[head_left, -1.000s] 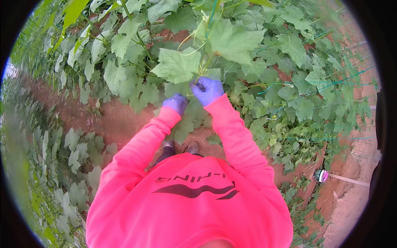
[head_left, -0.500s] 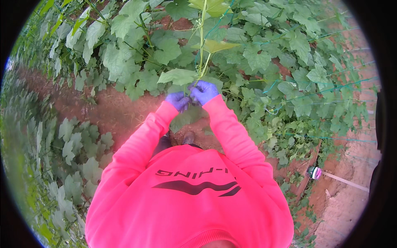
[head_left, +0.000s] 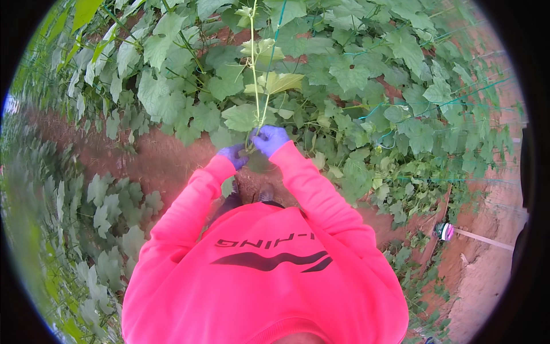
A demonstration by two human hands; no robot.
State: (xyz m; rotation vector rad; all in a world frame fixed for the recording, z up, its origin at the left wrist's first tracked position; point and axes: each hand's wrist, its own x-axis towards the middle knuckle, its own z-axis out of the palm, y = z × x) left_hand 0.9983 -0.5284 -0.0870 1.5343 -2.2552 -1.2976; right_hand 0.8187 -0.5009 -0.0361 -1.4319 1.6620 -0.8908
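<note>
Left hand, right hand pinching vine stem, pink-white spool right

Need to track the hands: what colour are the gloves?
Purple-blue, on both the left hand and right hand; head view.

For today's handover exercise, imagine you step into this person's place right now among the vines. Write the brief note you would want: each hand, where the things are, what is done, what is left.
Left hand: purple glove, fingers closed at the base of the thin vine stem.
Right hand: purple glove, pinching the same stem just above the left.
The stem runs straight up beside a green string; the leafy vine wall stands ahead, the red soil path below.
Done: stem gathered in both hands.
Left: cannot tell whether it is tied to the string; check before letting go.
</note>
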